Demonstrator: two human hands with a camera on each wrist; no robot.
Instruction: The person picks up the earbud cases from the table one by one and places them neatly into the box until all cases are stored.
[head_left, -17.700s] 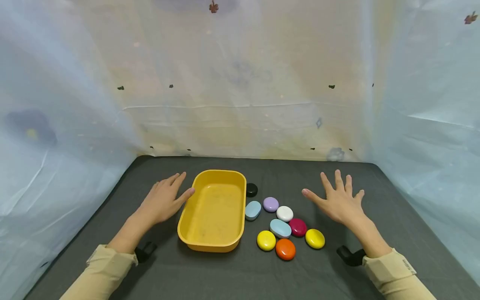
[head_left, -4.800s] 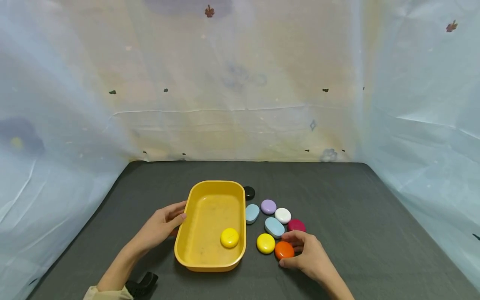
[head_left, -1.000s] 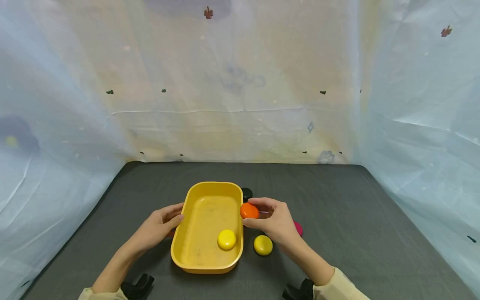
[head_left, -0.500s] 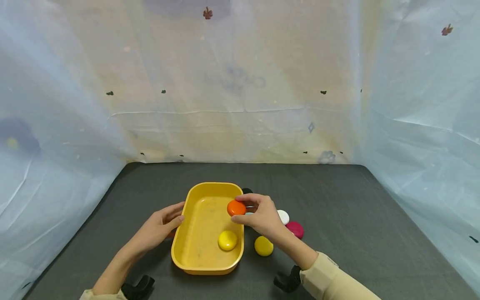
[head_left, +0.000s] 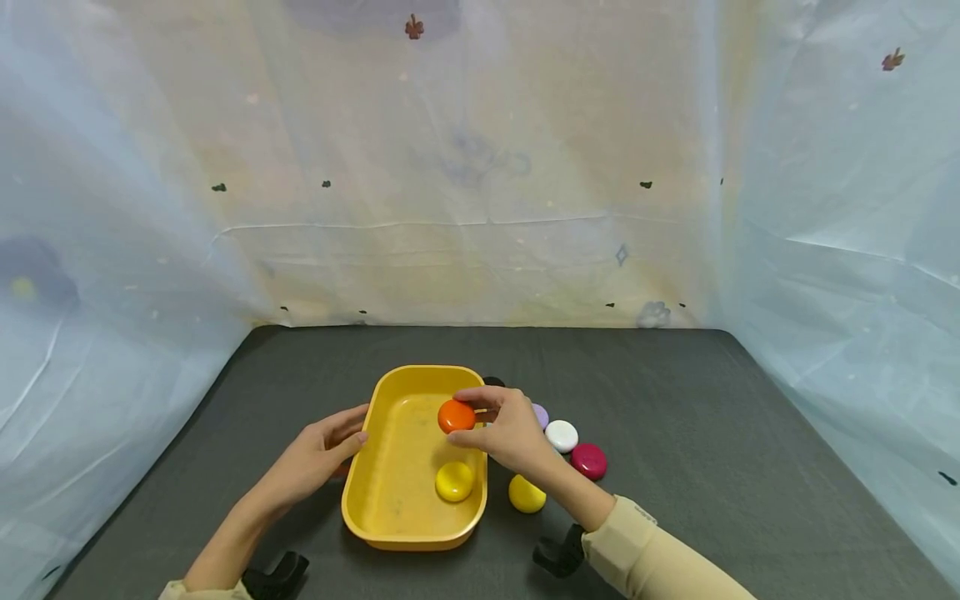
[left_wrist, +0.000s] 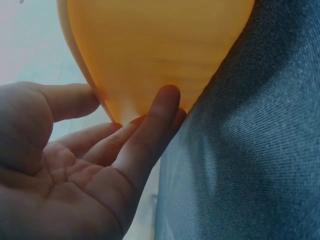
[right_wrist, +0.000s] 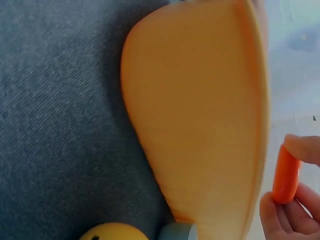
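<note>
In the head view, a yellow rectangular tub (head_left: 405, 537) sits on the dark cloth with a glossy yellow disc (head_left: 454, 482) lying inside. My right hand (head_left: 506, 429) pinches an orange rounded disc (head_left: 456, 416) between thumb and fingers, above the tub's right half. The right wrist view shows this orange disc (right_wrist: 286, 175) edge-on, above the level of the tub's rim. My left hand (head_left: 318, 450) touches the tub's left side. In the left wrist view, its fingers (left_wrist: 150, 130) lie fairly straight against the outer wall and its thumb meets the rim.
Right of the tub lie a second yellow disc (head_left: 527, 495), a crimson disc (head_left: 588, 461), a white disc (head_left: 562, 436) and a partly covered lilac disc (head_left: 540, 415). A black disc (head_left: 494, 381) shows behind the tub. A patterned curtain (head_left: 480, 167) surrounds the table.
The orange disc, picked from the group on the cloth, has travelled left in my right hand, from the tub's right rim to over its inside. My left hand stays at the tub.
</note>
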